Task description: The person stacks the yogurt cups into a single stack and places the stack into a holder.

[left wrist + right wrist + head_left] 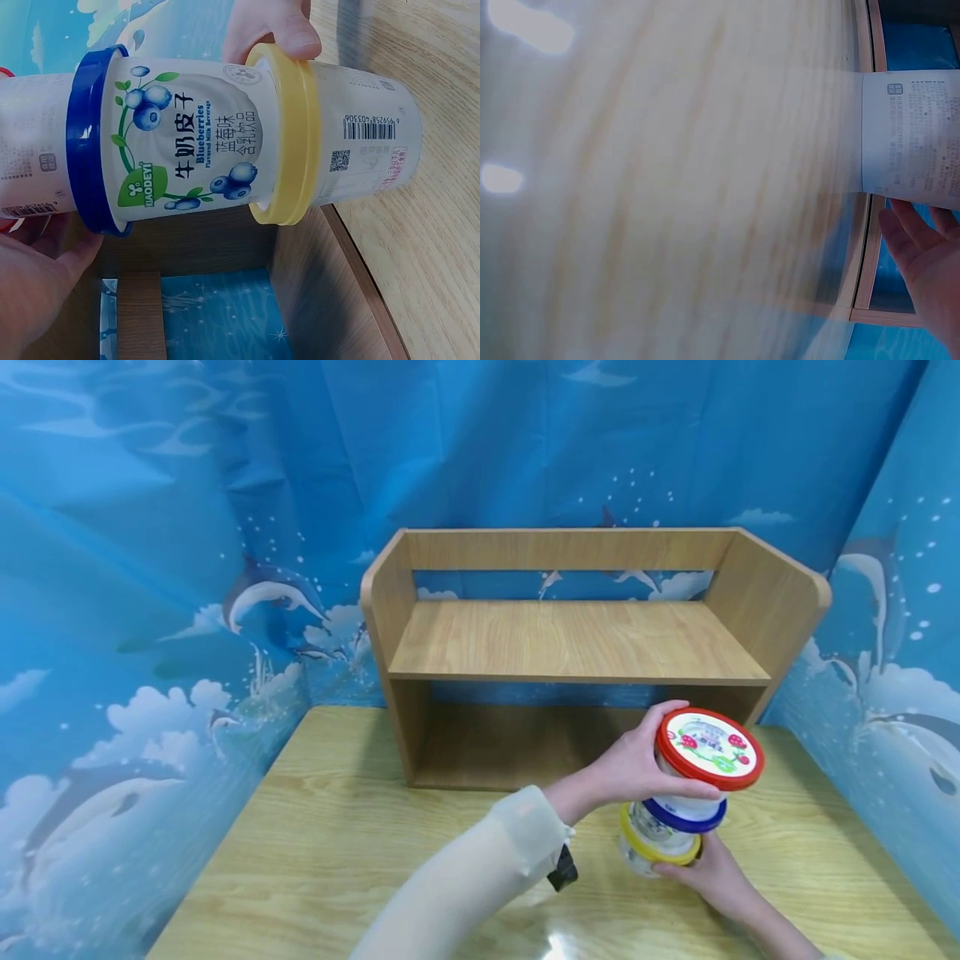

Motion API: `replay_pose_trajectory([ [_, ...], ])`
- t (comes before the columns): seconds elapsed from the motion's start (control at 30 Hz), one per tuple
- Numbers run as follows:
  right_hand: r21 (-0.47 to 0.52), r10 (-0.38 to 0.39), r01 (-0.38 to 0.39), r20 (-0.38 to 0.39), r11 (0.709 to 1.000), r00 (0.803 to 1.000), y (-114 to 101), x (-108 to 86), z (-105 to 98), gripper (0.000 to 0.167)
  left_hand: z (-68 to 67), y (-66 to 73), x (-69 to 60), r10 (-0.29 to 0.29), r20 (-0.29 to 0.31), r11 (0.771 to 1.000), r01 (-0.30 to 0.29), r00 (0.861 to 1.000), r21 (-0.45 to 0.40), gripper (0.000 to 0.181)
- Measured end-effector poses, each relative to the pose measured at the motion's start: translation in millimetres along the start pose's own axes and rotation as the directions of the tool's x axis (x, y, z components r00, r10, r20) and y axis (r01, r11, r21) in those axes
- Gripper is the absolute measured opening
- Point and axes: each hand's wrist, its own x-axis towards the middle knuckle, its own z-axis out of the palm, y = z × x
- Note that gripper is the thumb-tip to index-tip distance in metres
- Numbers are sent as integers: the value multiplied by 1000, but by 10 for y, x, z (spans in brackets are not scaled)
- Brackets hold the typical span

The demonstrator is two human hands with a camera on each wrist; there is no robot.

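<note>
Left hand (636,764) gripping red-lidded tub (710,748), right hand (714,872) yellow-lidded tub (360,135); blue-lidded tub (180,142) between, shelf (577,639) behind

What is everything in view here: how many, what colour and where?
Round red-lidded plastic tub: one, white body, topmost of three stacked
Round blue-lidded plastic tub: one, white body, middle of stack
Round yellow-lidded plastic tub: one, whitish body, bottom of stack
Flat wooden table: one, yellowish, across lower view
Open two-level wooden shelf unit: one, light brown, on the table
Dolphin-print sheet backdrop: count unclear, blue and white, behind and beside
Small black object: one, identity unclear, beside left wrist
Fabric sleeve: one clearly seen, off-white, on the left arm
Left grip, bare hand: one, round the red-lidded tub
Right grip, bare hand: one, round the yellow-lidded tub
</note>
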Motion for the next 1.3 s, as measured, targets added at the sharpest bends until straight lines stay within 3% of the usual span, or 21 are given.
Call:
replay_pose_trajectory([
  [0.27, -1, 15, -15, -3, 1000, 1000, -5, -9, -5, 75, -49, 16, -56, 9, -14, 1000, -9, 1000, 16, 95],
  [0.53, -68, 96, -95, 6, 993, 995, -56, 11, -23, 80, -246, -17, -191, 98, -43, 995, -96, 994, 33, 94],
  [0.7, -103, 111, -109, 10, 989, 994, -75, 20, -23, 82, -511, -62, -330, 194, -69, 981, -192, 979, 35, 95],
  [0.9, -116, 92, -94, -15, 989, 996, -60, 9, -15, 81, -917, -79, -552, 299, -115, 953, -292, 947, 78, 92],
  [1.13, -108, 73, -75, -22, 991, 997, -50, -6, -9, 80, -1351, -51, -835, 354, -159, 930, -329, 922, 162, 88],
  [1.3, -92, 52, -54, -31, 994, 998, -48, -5, 4, 78, -1644, -28, -996, 401, -196, 906, -355, 895, 233, 87],
])
